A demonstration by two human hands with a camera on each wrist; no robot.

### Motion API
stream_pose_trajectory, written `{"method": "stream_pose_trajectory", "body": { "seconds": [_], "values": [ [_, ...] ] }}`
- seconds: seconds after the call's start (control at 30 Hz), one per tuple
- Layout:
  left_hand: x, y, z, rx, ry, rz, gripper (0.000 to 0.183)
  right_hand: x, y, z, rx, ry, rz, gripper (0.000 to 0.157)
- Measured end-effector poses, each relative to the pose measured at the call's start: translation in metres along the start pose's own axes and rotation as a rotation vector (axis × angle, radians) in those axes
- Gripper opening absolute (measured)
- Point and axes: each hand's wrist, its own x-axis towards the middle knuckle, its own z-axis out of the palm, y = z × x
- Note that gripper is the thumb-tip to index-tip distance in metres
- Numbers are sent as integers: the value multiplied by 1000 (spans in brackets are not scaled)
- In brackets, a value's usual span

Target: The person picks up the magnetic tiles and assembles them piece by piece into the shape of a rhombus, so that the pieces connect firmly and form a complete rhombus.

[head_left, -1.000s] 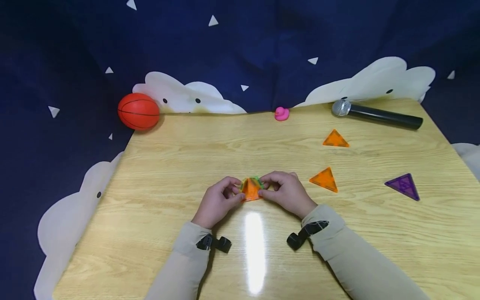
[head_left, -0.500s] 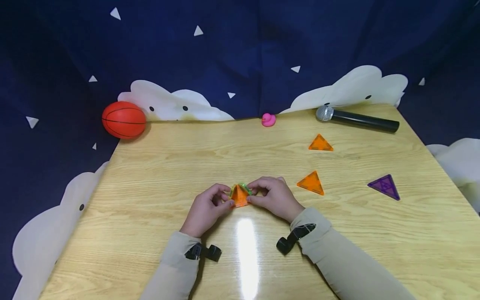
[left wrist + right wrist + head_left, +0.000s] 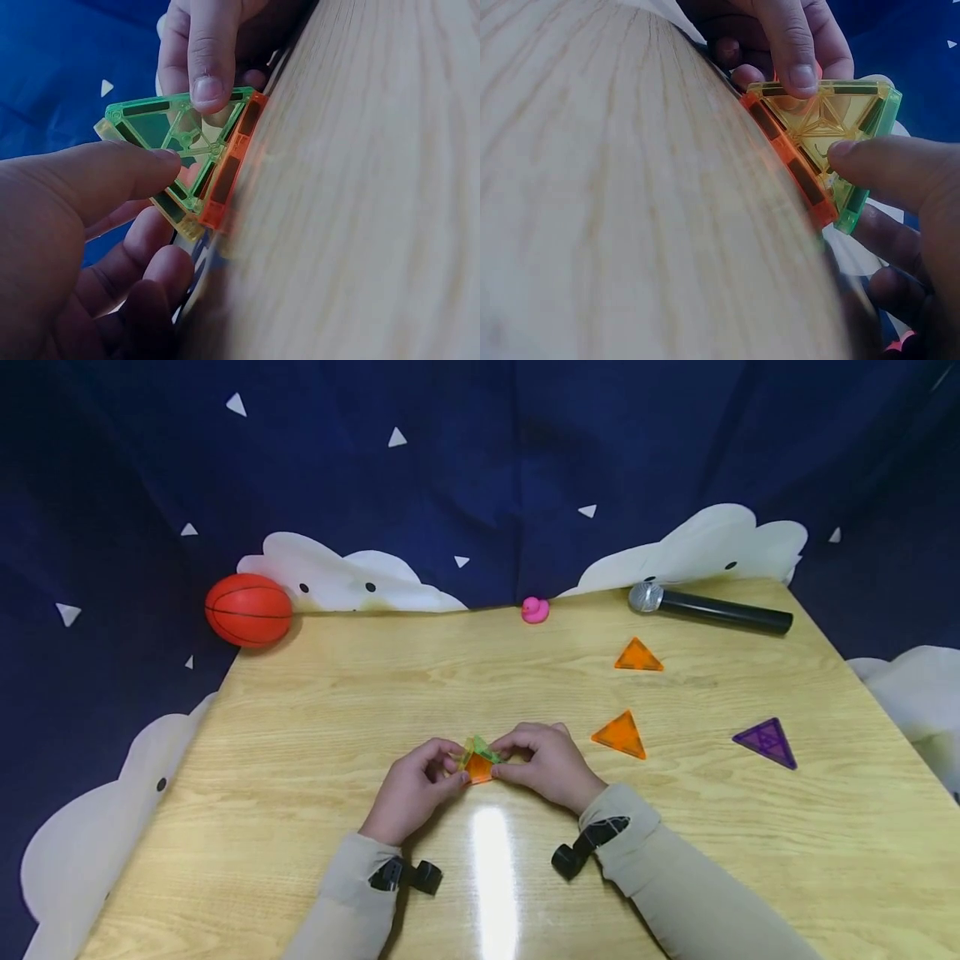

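Three translucent triangular magnetic tiles are joined near the table's middle: an orange tile (image 3: 478,769) lies at the bottom, with a yellow tile (image 3: 181,219) and a green tile (image 3: 142,109) tilted up from it, leaning toward each other. On the left, my left hand (image 3: 409,791) pinches the yellow tile between thumb and fingers. My right hand (image 3: 546,766) pinches the green tile from the other side. The yellow tile's ribbed face (image 3: 859,112) shows in the right wrist view, and the green one's in the left wrist view. Some fingertips are hidden behind the tiles.
Two loose orange triangles (image 3: 622,735) and a purple triangle (image 3: 768,743) lie right of the hands. Along the back are a red ball (image 3: 249,611), a pink rubber duck (image 3: 535,610) and a microphone (image 3: 716,609). A dark blue curtain (image 3: 330,460) hangs behind the table.
The head view has shifted. Between my hands, the yellow and green tiles now lean closer together at the top, and less of the orange tile shows. Both hands keep their pinch.
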Motion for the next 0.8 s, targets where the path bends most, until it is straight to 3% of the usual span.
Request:
{"method": "stream_pose_trajectory", "body": {
  "seconds": [0.53,0.7,0.8],
  "values": [
    [-8,-7,6,-2,-15,27,27,-11,4,7,-22,10,-4,23],
    [-7,-6,5,24,7,72,30,-10,3,5,-19,21,-24,22],
    [-5,-3,3,-13,7,114,36,-7,2,3,-15,33,-39,21]
  ]
}}
